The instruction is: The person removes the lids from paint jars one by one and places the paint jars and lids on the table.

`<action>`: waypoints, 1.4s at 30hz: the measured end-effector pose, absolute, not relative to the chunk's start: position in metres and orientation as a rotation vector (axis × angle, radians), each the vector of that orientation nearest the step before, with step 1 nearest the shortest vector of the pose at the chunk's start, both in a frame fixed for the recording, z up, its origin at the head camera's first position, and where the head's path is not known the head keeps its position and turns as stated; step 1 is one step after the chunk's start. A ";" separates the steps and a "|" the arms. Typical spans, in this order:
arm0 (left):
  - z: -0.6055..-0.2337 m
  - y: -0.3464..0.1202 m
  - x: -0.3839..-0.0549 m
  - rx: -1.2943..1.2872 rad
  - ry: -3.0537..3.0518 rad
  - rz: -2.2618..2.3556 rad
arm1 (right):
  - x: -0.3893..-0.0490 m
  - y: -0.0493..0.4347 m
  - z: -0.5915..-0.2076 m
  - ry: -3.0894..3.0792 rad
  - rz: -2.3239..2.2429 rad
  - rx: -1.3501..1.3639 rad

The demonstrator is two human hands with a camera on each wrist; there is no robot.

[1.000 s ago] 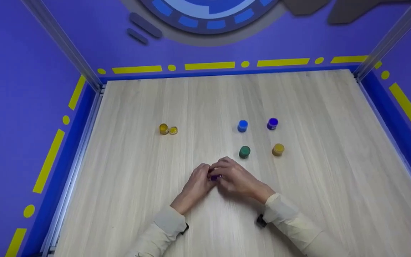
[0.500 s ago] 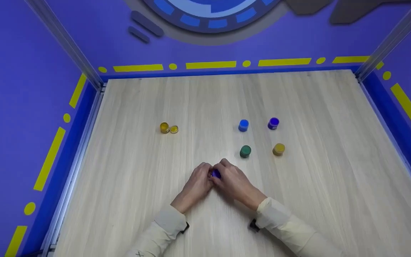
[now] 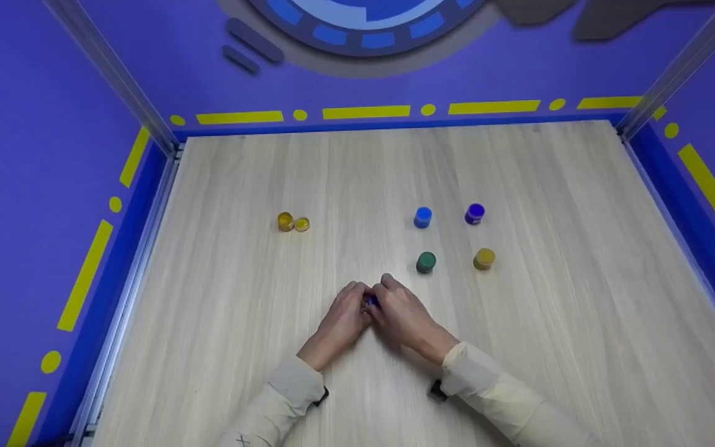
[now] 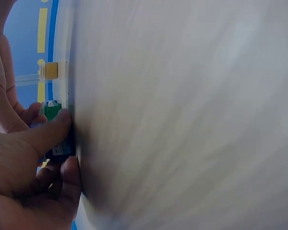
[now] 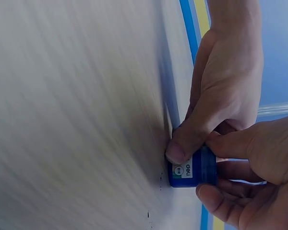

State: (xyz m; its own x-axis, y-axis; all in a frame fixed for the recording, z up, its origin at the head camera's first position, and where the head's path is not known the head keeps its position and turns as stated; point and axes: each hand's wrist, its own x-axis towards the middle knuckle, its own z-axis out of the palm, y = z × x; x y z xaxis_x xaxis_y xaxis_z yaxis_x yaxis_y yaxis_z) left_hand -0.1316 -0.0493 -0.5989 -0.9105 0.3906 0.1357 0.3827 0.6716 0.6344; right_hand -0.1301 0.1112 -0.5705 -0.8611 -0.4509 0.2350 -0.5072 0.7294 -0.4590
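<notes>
Near the front middle of the table, a small dark blue paint jar sits between the two hands. In the right wrist view the jar stands upright, its white label showing. My left hand grips the jar's body, the thumb over the label. From above, my right hand pinches the blue lid with its fingertips. The lid looks seated on the jar. Nearest to the hands is a green paint jar; it also shows behind them in the left wrist view.
Behind the green jar stand a light blue jar and a violet jar. An ochre jar is to its right. Farther left, an uncapped yellow jar has its lid beside it. Blue panels enclose the table.
My right hand has rotated and drawn slightly inward around the lid, its fingers closing in over the jar. The left hand stays in place. The other jars have not moved.
</notes>
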 end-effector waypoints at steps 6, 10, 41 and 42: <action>-0.600 -0.050 -0.130 0.622 2.864 1.111 | -0.132 0.113 -0.571 -2.786 0.733 0.889; -0.598 -0.048 -0.130 0.576 2.854 1.118 | -0.136 0.119 -0.571 -2.747 0.740 1.000; -0.596 -0.046 -0.135 0.480 2.748 1.216 | -0.161 0.149 -0.583 -2.718 1.484 0.783; -0.595 -0.045 -0.135 0.460 2.737 1.218 | -0.160 0.148 -0.583 -2.744 1.461 0.705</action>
